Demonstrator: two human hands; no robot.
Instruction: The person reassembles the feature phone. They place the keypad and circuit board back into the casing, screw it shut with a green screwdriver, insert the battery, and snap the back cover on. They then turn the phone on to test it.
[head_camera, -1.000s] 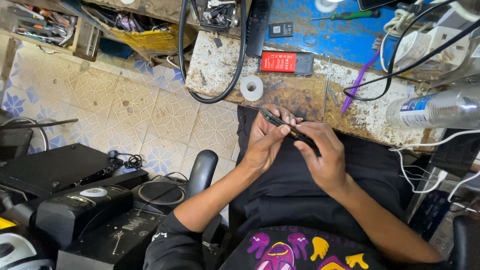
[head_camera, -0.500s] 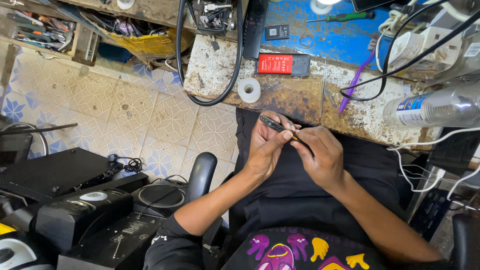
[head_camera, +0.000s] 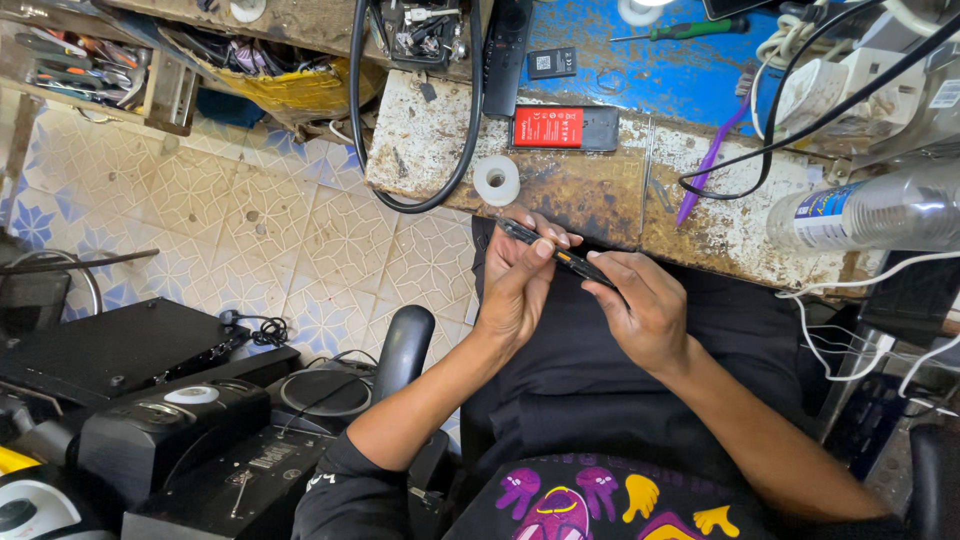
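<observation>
— Two hands are meeting over the lap, just in front of the workbench (head_camera: 600, 195) edge. What are they gripping?

— Both are closing on one thin dark device (head_camera: 555, 252), seen edge-on. The left hand (head_camera: 520, 290) is pinching its far end with fingertips; the right hand (head_camera: 645, 310) is clamping the near end.

— Is anything differing from a second ago?

— Barely. The device is lying a little flatter now, and the hands are staying in the same spot.

— What is sitting nearby?

— A white tape roll (head_camera: 496, 180) is resting on the bench just beyond the left hand, with a red-and-black battery (head_camera: 562, 127) farther back and a plastic bottle (head_camera: 865, 212) lying on its side to the right.
</observation>
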